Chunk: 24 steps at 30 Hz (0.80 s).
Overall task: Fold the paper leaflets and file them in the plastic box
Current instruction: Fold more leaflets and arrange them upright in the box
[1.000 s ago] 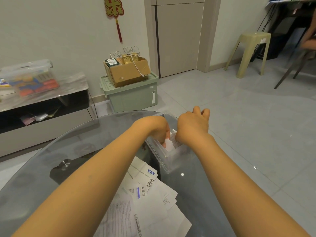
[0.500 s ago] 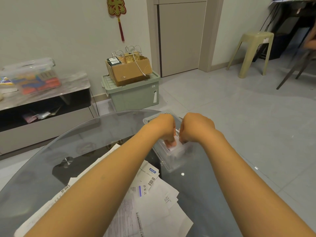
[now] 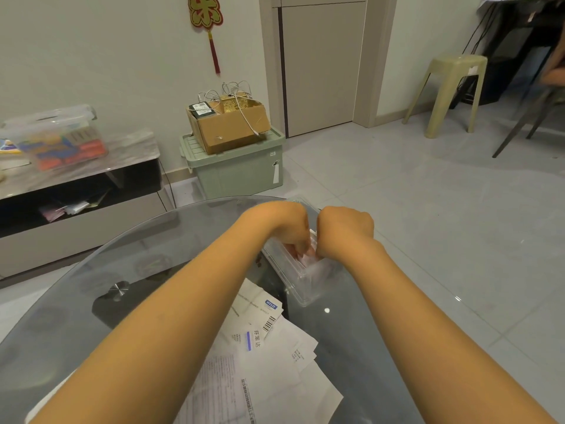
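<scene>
Round dark glass bench (image 3: 76, 301) in a tiled room. Nearest, loose paper leaflets (image 3: 263, 362) lie overlapping at the front edge between the forearms. Beyond them a clear plastic box (image 3: 301, 283) sits on the bench. Left hand (image 3: 286, 226) and right hand (image 3: 345, 229) are both dipped into the box, fingers curled down around folded paper inside; exact grip hidden. Far back: green bin (image 3: 241, 172) carrying a cardboard box (image 3: 229, 127), and a stool (image 3: 452, 87).

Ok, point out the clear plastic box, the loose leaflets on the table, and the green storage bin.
clear plastic box (image 3: 301, 284): head view, on its near transparent wall.
loose leaflets (image 3: 269, 362): head view, on the middle of the white pile.
green storage bin (image 3: 241, 175): head view, on its front wall.
</scene>
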{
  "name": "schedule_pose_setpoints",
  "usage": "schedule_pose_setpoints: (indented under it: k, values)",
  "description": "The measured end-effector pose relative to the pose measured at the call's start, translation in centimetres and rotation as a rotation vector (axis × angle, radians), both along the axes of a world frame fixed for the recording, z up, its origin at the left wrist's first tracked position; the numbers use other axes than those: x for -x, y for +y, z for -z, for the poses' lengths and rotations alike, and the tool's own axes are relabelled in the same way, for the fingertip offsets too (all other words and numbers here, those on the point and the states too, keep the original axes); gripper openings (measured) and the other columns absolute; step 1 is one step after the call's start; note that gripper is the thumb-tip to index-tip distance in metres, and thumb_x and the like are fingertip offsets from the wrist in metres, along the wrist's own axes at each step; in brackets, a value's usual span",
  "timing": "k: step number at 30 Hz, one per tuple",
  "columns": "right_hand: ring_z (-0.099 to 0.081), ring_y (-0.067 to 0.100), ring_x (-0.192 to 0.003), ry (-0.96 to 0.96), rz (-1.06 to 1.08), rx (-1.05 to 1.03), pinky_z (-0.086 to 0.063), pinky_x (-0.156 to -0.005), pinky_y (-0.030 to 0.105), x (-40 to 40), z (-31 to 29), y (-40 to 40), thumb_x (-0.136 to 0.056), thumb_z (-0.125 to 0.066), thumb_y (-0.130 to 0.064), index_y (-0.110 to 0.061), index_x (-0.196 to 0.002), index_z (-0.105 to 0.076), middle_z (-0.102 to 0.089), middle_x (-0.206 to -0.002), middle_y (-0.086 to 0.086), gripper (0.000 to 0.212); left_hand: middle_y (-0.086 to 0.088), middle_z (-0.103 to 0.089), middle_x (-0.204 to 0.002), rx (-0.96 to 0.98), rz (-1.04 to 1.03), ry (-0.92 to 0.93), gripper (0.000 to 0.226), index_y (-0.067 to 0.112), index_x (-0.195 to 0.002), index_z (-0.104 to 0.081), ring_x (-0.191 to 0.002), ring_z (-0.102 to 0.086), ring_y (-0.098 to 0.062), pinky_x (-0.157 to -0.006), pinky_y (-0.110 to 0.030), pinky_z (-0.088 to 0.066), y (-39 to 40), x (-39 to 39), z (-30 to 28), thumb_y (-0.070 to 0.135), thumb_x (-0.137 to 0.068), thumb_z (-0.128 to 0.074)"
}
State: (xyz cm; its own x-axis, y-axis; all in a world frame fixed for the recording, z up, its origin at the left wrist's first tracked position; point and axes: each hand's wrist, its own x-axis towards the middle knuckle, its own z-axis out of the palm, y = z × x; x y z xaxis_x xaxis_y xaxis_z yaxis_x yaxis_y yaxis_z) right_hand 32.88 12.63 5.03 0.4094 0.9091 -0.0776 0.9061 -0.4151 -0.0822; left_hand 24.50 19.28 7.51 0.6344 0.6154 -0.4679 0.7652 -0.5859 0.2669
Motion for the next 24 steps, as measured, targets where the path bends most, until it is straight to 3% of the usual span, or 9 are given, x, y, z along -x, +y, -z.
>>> schedule_pose_setpoints:
  k: [4,7,11,17,21,24]
  values:
    - [-0.058,0.023,-0.101,-0.022,-0.001,-0.001,-0.031,-0.077,0.028,-0.1,0.1,0.0,-0.085,-0.064,-0.024,-0.022,-0.090,-0.048,-0.062,-0.103,0.001,0.016,0.011,-0.068,-0.088,-0.053,0.050,0.010,0.019,0.023,-0.092,-0.071,-0.102,-0.060,-0.013,-0.092,-0.030,-0.046,-0.2,0.4,-0.7,0.017,-0.075,-0.077]
    - [-0.058,0.023,-0.105,-0.045,-0.011,-0.013,-0.030,-0.078,0.028,-0.1,0.2,0.0,-0.085,-0.063,-0.024,-0.022,-0.093,-0.049,-0.063,-0.109,0.001,0.016,0.008,-0.069,-0.105,-0.088,0.093,0.049,0.018,0.026,-0.093,-0.073,-0.104,-0.059,-0.014,-0.089,-0.029,-0.047,-0.4,0.3,-0.3,0.017,-0.077,-0.075]
    - [-0.059,0.023,-0.103,-0.067,-0.005,-0.004,-0.030,-0.078,0.028,-0.1,0.4,0.2,-0.083,-0.065,-0.024,-0.023,-0.087,-0.042,-0.063,-0.107,0.001,0.023,0.003,-0.067,-0.110,-0.180,0.179,0.125,0.023,0.020,-0.105,-0.071,-0.104,-0.059,-0.019,-0.081,-0.028,-0.045,-0.9,-0.2,0.3,0.025,-0.082,-0.070]
    - [-0.059,0.023,-0.102,0.013,-0.005,0.014,-0.033,-0.076,0.027,-0.6,0.3,0.2,-0.079,-0.069,-0.027,-0.022,-0.094,-0.050,-0.064,-0.107,0.000,0.025,0.009,-0.059,-0.075,-0.167,0.197,0.094,0.011,0.021,-0.091,-0.071,-0.067,-0.052,-0.009,-0.053,-0.018,-0.036,-0.7,-0.6,0.2,0.022,-0.081,-0.070]
    - [-0.060,0.023,-0.100,0.092,0.003,0.018,-0.035,-0.075,0.026,-1.1,0.1,0.2,-0.075,-0.074,-0.026,-0.022,-0.108,-0.060,-0.065,-0.107,0.000,0.036,0.006,-0.062,-0.085,-0.169,0.179,0.078,0.018,0.015,-0.102,-0.071,-0.082,-0.054,-0.013,-0.068,-0.021,-0.044,0.0,-0.3,0.7,0.013,-0.086,-0.063]
    - [-0.056,0.022,-0.088,0.099,0.001,0.009,-0.034,-0.074,0.026,-1.2,0.1,0.2,-0.077,-0.071,-0.020,-0.023,-0.105,-0.062,-0.065,-0.104,-0.001,0.030,0.010,-0.060,-0.072,-0.175,0.133,0.053,0.015,0.016,-0.093,-0.071,-0.082,-0.055,-0.014,-0.081,-0.028,-0.048,0.7,0.0,1.2,0.009,-0.086,-0.059]
